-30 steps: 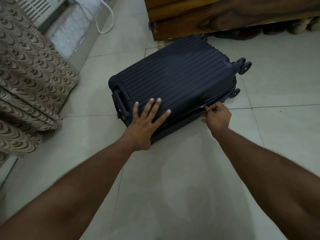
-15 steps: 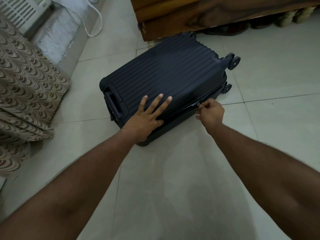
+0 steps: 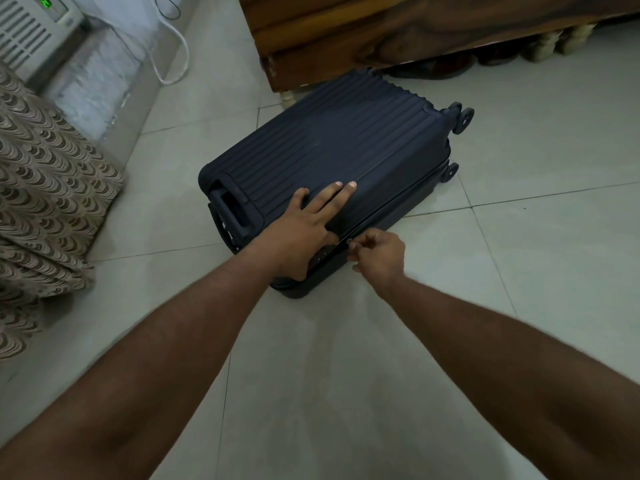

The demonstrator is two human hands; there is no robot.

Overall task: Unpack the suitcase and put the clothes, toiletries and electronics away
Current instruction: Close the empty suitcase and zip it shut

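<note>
Two bare forearms reach fwd over the tiled floor from the near edge. Right hand has its grip pinched on the zip pull, at the near long side of the suitcase. Left hand lies flat on the ribbed lid just beside it, grip released, fingers straight & pressing down, thumb tucked over the near side. Suitcase is dark navy, lying flat on the floor approx mid-room, lid still closed, carry handle at its left end, wheels at the far right end. Left edge: patterned fabric. Far side: wooden furniture, suitcase's far corner just beside its leg. Far left corner: white appliance w/ green display and a white cable.
</note>
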